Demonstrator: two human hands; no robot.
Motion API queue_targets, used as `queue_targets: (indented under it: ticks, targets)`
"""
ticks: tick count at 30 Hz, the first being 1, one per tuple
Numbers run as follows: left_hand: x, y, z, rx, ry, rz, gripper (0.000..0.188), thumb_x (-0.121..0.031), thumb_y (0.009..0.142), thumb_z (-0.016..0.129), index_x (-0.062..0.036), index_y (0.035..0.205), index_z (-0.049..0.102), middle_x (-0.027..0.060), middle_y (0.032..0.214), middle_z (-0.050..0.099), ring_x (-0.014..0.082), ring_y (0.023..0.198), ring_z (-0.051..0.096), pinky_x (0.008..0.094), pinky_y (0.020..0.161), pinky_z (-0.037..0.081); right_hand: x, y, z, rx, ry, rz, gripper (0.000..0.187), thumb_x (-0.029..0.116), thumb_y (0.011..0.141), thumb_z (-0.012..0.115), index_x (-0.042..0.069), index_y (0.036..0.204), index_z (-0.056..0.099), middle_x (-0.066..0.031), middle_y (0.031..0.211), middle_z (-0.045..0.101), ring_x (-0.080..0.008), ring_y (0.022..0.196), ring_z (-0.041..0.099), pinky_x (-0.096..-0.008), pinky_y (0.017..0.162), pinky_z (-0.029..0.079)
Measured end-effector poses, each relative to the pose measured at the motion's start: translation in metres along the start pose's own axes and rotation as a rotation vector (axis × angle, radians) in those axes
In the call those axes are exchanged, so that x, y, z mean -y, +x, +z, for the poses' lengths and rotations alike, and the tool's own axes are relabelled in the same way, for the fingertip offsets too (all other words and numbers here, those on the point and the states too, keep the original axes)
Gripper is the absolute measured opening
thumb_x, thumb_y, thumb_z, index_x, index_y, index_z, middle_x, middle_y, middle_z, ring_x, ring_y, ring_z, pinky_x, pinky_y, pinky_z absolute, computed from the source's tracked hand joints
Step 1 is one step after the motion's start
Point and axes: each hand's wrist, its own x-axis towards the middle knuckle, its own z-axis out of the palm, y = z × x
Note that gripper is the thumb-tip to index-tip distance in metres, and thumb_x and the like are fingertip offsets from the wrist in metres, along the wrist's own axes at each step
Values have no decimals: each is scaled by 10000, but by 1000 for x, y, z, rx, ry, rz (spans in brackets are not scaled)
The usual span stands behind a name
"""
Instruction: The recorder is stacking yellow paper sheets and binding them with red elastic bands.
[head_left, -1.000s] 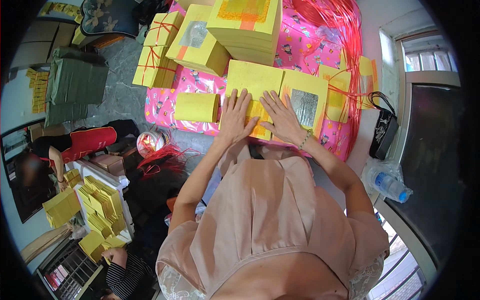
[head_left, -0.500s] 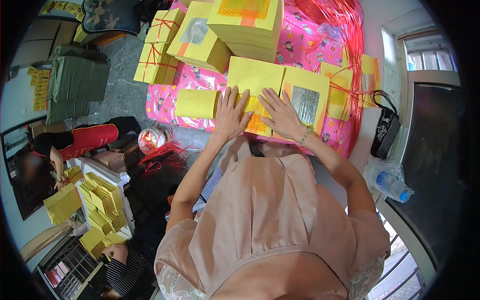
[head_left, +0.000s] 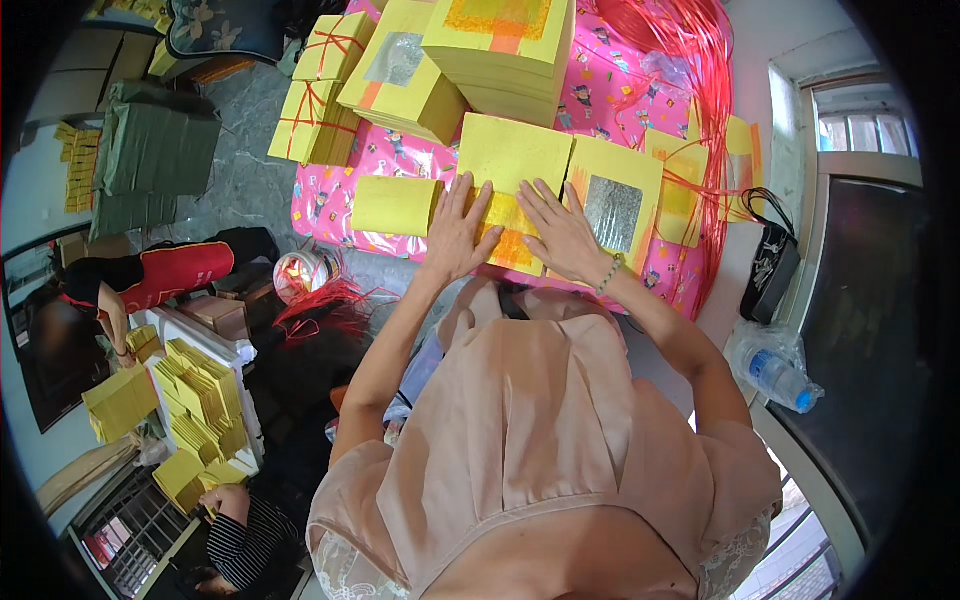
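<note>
Both of my hands lie flat on yellow paper at the near edge of the table. My left hand [head_left: 458,235], fingers stretched out, presses its left side, close to a smaller folded yellow piece [head_left: 395,206]. Across from it, my right hand [head_left: 565,238] is spread out with a beaded bracelet at the wrist. Between them shows an orange-gold patch [head_left: 509,230]; a plain yellow sheet [head_left: 515,148] extends beyond the fingertips. Right of that lies a yellow stack with a silver foil square [head_left: 613,212], partly under my right hand. Neither hand holds anything.
Tall yellow paper stacks [head_left: 500,65] and tied bundles [head_left: 315,120] stand at the back of the pink patterned tabletop [head_left: 325,205]. Red strings [head_left: 712,150] hang down the right side. A bottle [head_left: 780,378] lies far right. Two people handle yellow paper [head_left: 200,395] at left.
</note>
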Motion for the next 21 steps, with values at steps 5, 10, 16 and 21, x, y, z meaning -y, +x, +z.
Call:
queue_targets:
  ticks: [5,10,16,21]
  targets:
    - [1,0,0,10,-92,-18,688,-446,913,542,-75,1472,390,273,1522,272,439,1418,260,489,1167,233,-3,1,0,23,14,-11,690,327,941,518,56,1520,256,-101,1602,213,-277,1488,157,-547,1189,89]
    - [-1,1,0,5,-38,-17,690,-424,903,567,-75,1471,391,272,1521,272,432,1422,254,511,1171,203,0,2,-4,5,-67,-22,678,377,948,505,52,1505,296,-93,1589,250,-254,1480,182,-526,1194,100]
    - [-25,4,-7,-146,0,-48,598,-276,873,650,-48,1395,467,260,1427,369,405,1346,352,507,1108,275,-6,14,-2,-147,-48,-23,487,225,895,609,37,1334,513,-110,1448,446,-276,1384,360,-518,1142,225]
    - [-41,5,4,-267,-417,-331,391,-116,869,677,-1,1212,529,156,998,598,254,954,641,359,781,522,-12,25,1,-370,-96,23,460,173,821,699,47,1246,576,-131,1346,534,-275,1299,452,-483,1080,315]
